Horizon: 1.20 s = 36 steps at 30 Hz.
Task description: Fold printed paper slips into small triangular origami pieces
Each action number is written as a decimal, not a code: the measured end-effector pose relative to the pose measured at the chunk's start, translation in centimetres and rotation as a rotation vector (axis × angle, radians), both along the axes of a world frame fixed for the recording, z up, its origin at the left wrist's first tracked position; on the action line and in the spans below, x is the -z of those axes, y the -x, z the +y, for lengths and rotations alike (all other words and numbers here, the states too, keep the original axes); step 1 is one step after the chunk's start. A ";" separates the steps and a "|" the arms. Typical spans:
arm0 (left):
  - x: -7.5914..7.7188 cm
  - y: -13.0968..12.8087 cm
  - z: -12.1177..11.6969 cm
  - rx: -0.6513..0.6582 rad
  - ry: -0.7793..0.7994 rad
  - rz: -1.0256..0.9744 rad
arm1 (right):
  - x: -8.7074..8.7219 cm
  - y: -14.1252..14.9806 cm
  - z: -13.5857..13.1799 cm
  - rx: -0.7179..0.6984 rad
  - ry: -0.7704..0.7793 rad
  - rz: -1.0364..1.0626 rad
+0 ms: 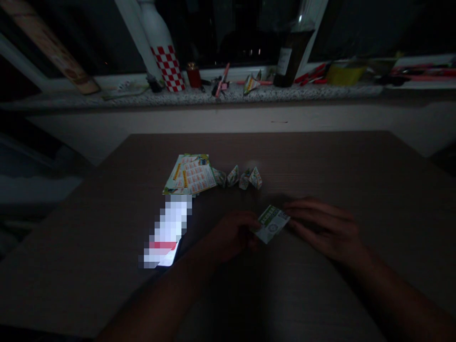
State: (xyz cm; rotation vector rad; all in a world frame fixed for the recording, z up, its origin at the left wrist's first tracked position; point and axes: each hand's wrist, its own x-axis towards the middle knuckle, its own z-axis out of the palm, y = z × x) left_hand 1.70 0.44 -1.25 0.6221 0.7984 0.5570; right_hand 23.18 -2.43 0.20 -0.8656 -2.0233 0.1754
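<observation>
A small folded piece of green and white printed paper (272, 223) lies on the dark wooden table (320, 161) between my hands. My left hand (233, 235) pinches its left edge with closed fingers. My right hand (322, 228) rests at its right edge, fingers stretched flat toward the paper and touching it. Behind them stands a row of several small folded paper pieces (239, 177). A stack of printed leaflets (190, 174) lies to their left. A lit phone (167, 232) rests on the table left of my left hand.
Beyond the table's far edge, a stone windowsill (199, 95) holds a red and white checkered bottle (167, 57), a dark glass bottle (290, 59), a yellow bowl (345, 73), pens and another folded paper piece (251, 84). The room is dim.
</observation>
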 end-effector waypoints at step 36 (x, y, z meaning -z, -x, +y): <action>-1.6 -0.7 -0.5 -0.108 -2.007 0.830 | -0.7 1.9 -1.2 0.026 -0.051 -0.286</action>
